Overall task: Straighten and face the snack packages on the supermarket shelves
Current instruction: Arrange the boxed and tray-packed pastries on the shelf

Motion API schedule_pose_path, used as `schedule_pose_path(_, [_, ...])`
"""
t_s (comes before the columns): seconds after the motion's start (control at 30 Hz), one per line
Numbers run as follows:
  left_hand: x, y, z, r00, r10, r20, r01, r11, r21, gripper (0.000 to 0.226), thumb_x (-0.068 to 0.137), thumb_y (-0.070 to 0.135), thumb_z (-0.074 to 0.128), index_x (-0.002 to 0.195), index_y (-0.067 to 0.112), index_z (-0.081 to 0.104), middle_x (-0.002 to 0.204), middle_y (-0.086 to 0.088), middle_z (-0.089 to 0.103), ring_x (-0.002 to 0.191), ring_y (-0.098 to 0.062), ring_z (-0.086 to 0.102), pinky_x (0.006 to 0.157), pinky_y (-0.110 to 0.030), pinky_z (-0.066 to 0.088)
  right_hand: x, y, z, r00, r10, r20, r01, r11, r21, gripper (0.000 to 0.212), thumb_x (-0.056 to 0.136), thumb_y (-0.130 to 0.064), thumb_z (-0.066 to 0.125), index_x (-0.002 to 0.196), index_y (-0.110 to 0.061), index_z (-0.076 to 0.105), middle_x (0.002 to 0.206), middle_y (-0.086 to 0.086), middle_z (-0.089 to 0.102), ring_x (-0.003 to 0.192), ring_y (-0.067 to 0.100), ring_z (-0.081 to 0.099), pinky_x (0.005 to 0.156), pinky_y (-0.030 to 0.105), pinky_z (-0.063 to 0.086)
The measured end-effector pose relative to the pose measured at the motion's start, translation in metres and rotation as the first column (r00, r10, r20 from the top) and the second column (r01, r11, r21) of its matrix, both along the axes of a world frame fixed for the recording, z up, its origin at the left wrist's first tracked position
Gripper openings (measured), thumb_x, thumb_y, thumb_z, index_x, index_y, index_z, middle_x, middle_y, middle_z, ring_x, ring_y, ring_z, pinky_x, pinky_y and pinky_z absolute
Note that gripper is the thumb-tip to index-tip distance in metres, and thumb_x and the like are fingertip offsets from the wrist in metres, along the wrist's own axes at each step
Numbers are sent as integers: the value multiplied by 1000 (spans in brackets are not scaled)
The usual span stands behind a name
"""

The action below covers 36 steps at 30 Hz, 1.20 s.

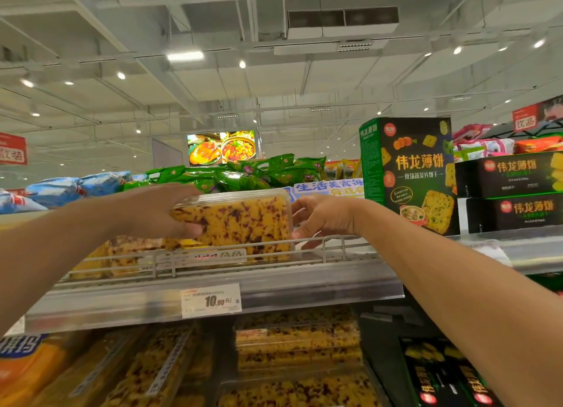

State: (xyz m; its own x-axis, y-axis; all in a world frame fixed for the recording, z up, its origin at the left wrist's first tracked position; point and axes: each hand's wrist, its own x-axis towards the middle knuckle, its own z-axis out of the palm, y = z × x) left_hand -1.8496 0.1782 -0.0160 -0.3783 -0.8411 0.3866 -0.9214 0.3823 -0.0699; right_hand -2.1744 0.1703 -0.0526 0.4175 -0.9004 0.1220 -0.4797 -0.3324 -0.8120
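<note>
Both bare forearms reached up to the grey metal shelf [304, 280]. Left hand [158, 211] and right hand [323, 217] gripped opposite ends of a clear plastic box of yellow purple-flecked snack slabs [240, 220].

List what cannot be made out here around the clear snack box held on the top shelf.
Head view only:
- Left hand fingertips: hidden behind the clear snack box.
- Right hand: whether it touches the box is unclear.
- Label on the package behind the wire rail: blurred.
- Small print on the price tag: too small.
- Lower-shelf packages: blurred, cut off by the bottom edge.
</note>
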Motion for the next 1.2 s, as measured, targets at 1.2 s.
schedule_pose_path(1.2, [44,19,-170,955,-244,-170,88,776,-624,64,96,44,50,143,2,38,146,-20,39,136,-39,34,114,-52,26,72,71,-130,535,-829,162,473,135,-871,43,101,-27,29,141,-15,38,151,4,34,146,23,14,121,35,6])
